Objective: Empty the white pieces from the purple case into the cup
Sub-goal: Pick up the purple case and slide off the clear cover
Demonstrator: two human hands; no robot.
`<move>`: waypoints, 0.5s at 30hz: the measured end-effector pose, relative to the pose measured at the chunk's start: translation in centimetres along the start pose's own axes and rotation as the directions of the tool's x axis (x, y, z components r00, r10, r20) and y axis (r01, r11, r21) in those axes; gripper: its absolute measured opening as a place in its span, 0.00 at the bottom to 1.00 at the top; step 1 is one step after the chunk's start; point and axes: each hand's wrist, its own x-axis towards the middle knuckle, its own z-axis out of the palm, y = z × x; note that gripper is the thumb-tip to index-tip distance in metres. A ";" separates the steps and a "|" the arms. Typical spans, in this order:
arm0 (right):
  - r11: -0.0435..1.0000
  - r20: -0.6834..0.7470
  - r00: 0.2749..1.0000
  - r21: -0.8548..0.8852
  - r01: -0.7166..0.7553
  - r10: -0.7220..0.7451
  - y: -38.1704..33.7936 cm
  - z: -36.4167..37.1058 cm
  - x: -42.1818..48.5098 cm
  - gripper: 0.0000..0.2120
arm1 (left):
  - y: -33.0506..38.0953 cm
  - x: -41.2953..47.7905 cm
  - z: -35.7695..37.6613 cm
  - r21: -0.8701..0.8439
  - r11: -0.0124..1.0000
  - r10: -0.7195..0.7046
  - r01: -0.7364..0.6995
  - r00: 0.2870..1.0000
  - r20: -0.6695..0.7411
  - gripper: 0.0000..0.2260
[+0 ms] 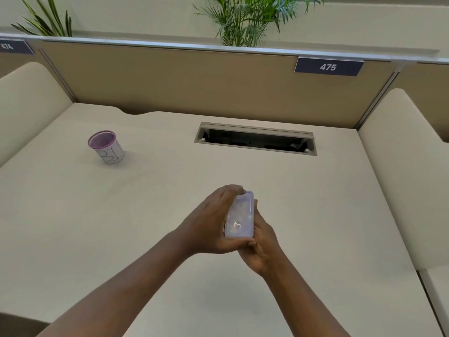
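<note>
A small translucent purple case (240,216) is held above the middle of the desk, its lid closed and facing up at me. My left hand (211,224) wraps its left side, fingers over the far end. My right hand (261,242) cups it from the right and underneath. Pale shapes show faintly through the lid; the white pieces cannot be made out clearly. The cup (107,147), purple mesh with a white paper label, stands upright at the far left of the desk, well away from both hands.
A beige desk (145,215) is bounded by tan partition walls. An open cable slot (255,138) lies at the back centre. A sign reading 475 (328,66) hangs on the partition; plants stand behind it.
</note>
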 end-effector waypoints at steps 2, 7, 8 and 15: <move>1.000 -0.002 1.000 0.001 -0.005 0.005 -0.1 -0.3 -0.2 0.27 | 0.3 0.1 0.2 -0.004 1.000 -0.002 0.002 1.000 -0.009 0.42; 0.999 0.005 1.000 0.019 -0.026 0.026 -0.2 -1.2 -0.8 0.26 | 1.0 0.5 0.4 0.005 1.000 -0.018 0.019 0.999 -0.043 0.40; 0.999 0.013 0.999 0.026 -0.030 0.029 -0.2 -1.5 -0.9 0.26 | 1.2 0.7 0.4 0.022 1.000 -0.007 0.008 1.000 -0.020 0.41; 0.996 0.048 0.997 0.062 -0.070 0.067 -0.5 -3.5 -1.3 0.20 | 2.3 3.3 0.6 0.041 0.941 -0.339 0.336 0.932 0.126 0.11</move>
